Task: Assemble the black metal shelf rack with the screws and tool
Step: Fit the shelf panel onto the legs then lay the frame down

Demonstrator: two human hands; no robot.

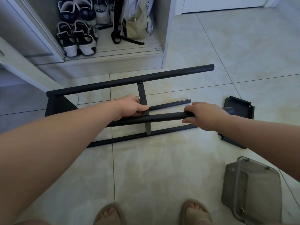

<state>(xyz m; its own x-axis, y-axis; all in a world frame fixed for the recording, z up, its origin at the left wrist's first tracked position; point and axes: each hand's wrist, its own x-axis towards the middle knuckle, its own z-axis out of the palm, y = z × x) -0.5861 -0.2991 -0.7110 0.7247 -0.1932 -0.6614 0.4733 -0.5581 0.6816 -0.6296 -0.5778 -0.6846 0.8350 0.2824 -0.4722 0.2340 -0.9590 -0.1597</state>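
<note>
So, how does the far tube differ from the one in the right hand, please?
The far tube is untouched and meets the crossbar end-on; the near tube is gripped by the right hand and crosses it. The near tube shows a small hole; the far tube shows none. Both are dark round tubes.

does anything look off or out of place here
Nothing looks damaged or spilled. The rack frame lies on the floor half-built: a short tube looks loose between its rails, and a black panel lies unattached to the right. Left hand grips the crossbar, right hand the thick tube.
</note>
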